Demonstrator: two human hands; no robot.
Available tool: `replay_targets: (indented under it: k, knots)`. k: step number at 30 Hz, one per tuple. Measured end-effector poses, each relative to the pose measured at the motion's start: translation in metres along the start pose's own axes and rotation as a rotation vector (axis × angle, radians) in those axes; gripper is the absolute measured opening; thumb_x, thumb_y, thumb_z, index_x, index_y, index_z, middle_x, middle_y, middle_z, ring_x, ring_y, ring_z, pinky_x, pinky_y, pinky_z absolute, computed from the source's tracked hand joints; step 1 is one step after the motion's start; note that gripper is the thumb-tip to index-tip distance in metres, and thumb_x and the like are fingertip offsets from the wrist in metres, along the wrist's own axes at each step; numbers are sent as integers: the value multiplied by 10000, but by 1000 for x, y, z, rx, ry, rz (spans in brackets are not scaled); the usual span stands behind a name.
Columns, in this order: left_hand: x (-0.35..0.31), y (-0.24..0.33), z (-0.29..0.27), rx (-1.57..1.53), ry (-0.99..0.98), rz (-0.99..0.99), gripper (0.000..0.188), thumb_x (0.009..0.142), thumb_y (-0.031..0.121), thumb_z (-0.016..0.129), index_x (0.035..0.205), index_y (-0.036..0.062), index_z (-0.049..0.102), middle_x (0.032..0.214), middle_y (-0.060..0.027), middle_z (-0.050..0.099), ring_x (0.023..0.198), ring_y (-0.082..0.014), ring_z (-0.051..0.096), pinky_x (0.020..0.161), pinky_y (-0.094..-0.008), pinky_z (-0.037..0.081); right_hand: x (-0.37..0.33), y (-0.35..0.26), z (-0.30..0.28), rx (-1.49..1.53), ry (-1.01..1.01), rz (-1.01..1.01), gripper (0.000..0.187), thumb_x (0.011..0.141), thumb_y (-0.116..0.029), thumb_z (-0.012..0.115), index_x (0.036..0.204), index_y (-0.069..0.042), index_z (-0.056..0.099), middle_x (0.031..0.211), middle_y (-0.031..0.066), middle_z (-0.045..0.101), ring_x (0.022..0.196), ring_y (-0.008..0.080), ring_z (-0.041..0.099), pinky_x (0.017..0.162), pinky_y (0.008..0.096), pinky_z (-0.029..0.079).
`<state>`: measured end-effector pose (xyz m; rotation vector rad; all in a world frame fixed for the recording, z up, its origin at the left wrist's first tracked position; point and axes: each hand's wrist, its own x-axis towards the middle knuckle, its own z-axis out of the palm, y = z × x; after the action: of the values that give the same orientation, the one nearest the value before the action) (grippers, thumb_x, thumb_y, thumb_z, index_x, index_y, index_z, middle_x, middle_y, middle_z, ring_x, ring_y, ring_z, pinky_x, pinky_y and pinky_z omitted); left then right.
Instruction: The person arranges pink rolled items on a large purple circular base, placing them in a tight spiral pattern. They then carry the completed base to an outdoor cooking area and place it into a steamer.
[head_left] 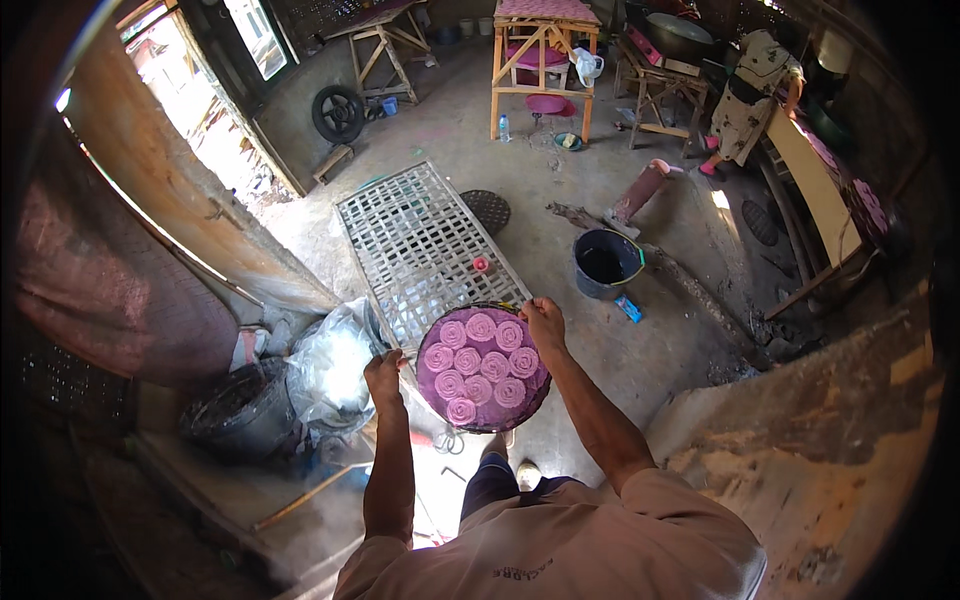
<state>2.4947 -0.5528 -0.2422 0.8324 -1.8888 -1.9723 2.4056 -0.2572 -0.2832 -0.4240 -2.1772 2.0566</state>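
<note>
A round dark-rimmed tray point(428, 402) is held out level before me, over the near end of a woven rack. On its purple surface lie several coiled pink noodle rosettes point(467, 361), set close together. My right hand point(545, 326) is closed on the tray's upper right rim, with the thumb side toward the far edge. At the tray's left side my left hand point(384, 378) is closed, fingertips pinched at the rim; the exact contact is small and hard to see.
The woven slatted rack point(408, 225) bears a small red item point(480, 264). To its right stand a black bucket point(603, 262) and a long log point(700, 300). At left, a clear plastic bag point(335, 365) sits beside a dark tub point(240, 410). A person point(752, 95) bends at the far right.
</note>
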Motion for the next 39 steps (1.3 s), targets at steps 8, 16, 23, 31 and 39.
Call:
replay_targets:
  k: [8, 16, 23, 31, 39]
  knots:
    - [197, -92, 35, 15, -72, 38, 284, 766, 176, 678, 810, -102, 638, 683, -100, 605, 594, -175, 603, 560, -281, 517, 113, 136, 94, -426, -308, 64, 394, 828, -380, 494, 838, -18, 648, 952, 219, 660, 876, 339, 645, 749, 444, 503]
    - [304, -148, 21, 129, -47, 45, 256, 800, 235, 640, 742, 0, 556, 643, -77, 594, 527, -145, 545, 471, -271, 451, 176, 198, 187, -499, -346, 107, 280, 796, -276, 580, 954, -45, 570, 953, 138, 602, 898, 252, 580, 788, 386, 478]
    - [358, -181, 21, 360, 31, 355, 410, 769, 368, 621, 743, 21, 405, 659, -35, 421, 593, -148, 372, 512, -315, 319, 185, 212, 232, -92, -427, 282, 539, 788, -277, 624, 1222, 27, 522, 1141, 189, 613, 1088, 288, 573, 925, 339, 449]
    - [334, -194, 50, 168, -300, 414, 733, 827, 216, 664, 1409, -78, 328, 1431, -238, 381, 1303, -305, 412, 1035, -412, 393, 113, 158, 154, -373, -858, 109, 630, 887, -336, 596, 1382, 15, 426, 1345, 253, 505, 1243, 335, 510, 1025, 364, 416]
    - [143, -217, 153, 705, -549, 106, 247, 799, 93, 725, 1023, -1, 680, 951, -101, 690, 909, -194, 637, 851, -315, 491, -17, 305, -196, -774, -474, 779, 486, 792, -280, 587, 1231, -73, 608, 1223, 225, 600, 1148, 364, 570, 981, 431, 450]
